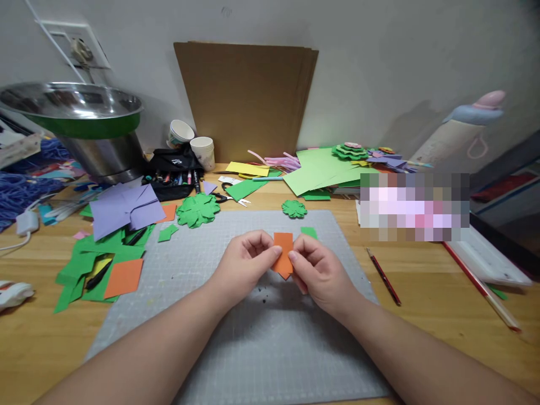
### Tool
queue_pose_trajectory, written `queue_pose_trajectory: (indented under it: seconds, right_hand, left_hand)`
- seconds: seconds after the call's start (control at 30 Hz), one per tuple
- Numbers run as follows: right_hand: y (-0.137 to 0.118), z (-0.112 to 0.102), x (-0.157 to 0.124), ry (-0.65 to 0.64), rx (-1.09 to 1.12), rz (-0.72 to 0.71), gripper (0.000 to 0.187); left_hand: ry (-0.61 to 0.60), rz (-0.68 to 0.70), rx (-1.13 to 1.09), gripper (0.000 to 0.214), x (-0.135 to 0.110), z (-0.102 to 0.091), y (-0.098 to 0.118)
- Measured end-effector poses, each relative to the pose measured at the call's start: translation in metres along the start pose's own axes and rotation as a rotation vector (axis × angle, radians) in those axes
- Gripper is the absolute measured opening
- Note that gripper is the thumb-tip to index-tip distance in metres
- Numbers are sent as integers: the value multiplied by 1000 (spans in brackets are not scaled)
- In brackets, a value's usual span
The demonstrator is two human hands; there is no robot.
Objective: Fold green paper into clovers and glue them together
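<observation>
Both hands meet over the grey cutting mat (202, 337) and pinch a small folded piece of orange paper (283, 247). My left hand (244, 261) grips its left edge with thumb and fingers curled. My right hand (318, 270) grips its right side the same way. The paper's lower tip points down between the thumbs. A small green paper scrap (309, 231) lies just beyond my right hand. Two folded green paper flowers sit at the mat's far edge, a large one (197, 209) and a small one (294, 208).
Purple paper (124, 209), green scraps and an orange sheet (124, 278) lie at the left. A steel bowl (80, 115), paper cups (203, 151), a pen case (172, 171) and scissors (225, 197) stand behind. A red pencil (383, 277) and a ruler (481, 286) lie on the right.
</observation>
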State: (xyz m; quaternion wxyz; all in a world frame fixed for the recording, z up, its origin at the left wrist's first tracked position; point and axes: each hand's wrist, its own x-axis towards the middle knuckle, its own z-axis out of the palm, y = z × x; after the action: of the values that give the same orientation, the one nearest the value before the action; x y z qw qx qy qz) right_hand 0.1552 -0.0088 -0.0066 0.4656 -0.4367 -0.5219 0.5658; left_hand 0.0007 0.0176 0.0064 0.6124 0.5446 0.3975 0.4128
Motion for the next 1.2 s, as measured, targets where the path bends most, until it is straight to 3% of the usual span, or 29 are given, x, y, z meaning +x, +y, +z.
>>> queue_pose_trajectory:
  seconds: [0.17,0.3,0.43,0.6,0.77,0.93,1.2]
  right_hand:
    - [-1,-1,1,-127,59,90,28]
    - [-2,0,1,-74,41,43,30]
    - [1,0,1,-102,152,113,28]
    - [5,-2,2,-183,177,191,24]
    - [4,-3,2,-175,183,123,36]
    - [1,-2,3,-161,218,156,40]
    - [1,1,0,-93,297,212,32]
  left_hand:
    - [77,9,40,24,1,-2,1]
    - [62,2,14,23,2,-2,1]
    - [73,-19,-29,23,3,-3,-1]
    - [-53,-61,-58,23,2,-4,1]
    - [13,-46,-26,24,2,-2,1]
    - [31,-53,-63,23,3,-1,-1]
    - [-88,-118,-165,22,3,-3,-6]
